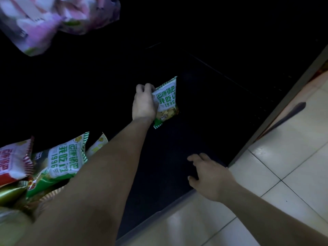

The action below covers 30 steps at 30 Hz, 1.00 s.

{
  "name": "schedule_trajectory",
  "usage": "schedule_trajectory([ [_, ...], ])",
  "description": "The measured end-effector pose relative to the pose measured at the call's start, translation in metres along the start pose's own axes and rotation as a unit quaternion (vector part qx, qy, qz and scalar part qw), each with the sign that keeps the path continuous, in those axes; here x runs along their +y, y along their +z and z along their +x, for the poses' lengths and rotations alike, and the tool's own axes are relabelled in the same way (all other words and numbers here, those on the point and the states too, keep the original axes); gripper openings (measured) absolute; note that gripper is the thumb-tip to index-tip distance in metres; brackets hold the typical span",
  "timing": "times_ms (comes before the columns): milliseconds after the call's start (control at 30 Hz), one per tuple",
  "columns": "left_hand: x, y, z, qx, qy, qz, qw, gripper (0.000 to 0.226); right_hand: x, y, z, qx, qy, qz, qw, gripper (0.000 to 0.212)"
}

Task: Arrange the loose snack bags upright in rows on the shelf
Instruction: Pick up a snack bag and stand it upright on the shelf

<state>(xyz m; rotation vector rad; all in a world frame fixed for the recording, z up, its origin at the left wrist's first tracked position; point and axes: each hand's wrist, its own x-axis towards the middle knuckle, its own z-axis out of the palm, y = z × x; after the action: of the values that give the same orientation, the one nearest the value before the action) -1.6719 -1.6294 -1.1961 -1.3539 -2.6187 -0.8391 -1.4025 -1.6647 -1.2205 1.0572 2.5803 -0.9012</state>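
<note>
Nearest, at 8 o'clock, a heap of loose snack bags (65, 162) lies tumbled on the front of the dark shelf (159, 174). They are green-and-white striped packs with green lettering, and a red-and-white bag (12, 162) lies at the heap's 9 o'clock (a gold bag (10, 192) is tucked below it). The left forearm crosses over the heap. At 5 o'clock the right hand (209, 178) is over the shelf's front edge, fingers loosely spread, grasping nothing. Pale floor tiles (292, 157) lie at its 3 o'clock.

Farther in, near centre, the left hand (143, 103) grasps a green-and-white snack bag (166, 102), fingers curled round its left edge. The bag sits at that hand's 3 o'clock, roughly upright and slightly tilted, with yellowish pieces showing through a clear window (whether it touches the shelf is too dark to tell). It is well apart from the right hand, at that hand's 11 o'clock.

Farthest, at 11 o'clock, are blurred pink-and-purple bags (44, 20).
</note>
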Motion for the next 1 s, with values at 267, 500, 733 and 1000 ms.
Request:
schedule_trajectory([
  [267,0.002,-0.012,0.021,-0.029,-0.072,0.136,0.988,0.050,0.002,0.005,-0.007,-0.001,-0.010,-0.006,1.000,0.057],
  [500,-0.020,-0.081,-0.021,-0.144,-0.001,0.173,0.974,0.070,-0.027,-0.006,-0.006,-0.010,-0.021,0.011,1.000,0.061],
  [733,-0.090,-0.216,-0.124,-0.295,0.033,0.265,0.917,0.064,-0.115,-0.014,-0.011,-0.001,-0.073,0.013,0.997,0.062],
  [1000,-0.175,-0.269,-0.199,-0.190,-0.091,0.152,0.966,0.055,-0.196,0.025,0.018,0.002,-0.105,-0.011,0.994,0.060],
])
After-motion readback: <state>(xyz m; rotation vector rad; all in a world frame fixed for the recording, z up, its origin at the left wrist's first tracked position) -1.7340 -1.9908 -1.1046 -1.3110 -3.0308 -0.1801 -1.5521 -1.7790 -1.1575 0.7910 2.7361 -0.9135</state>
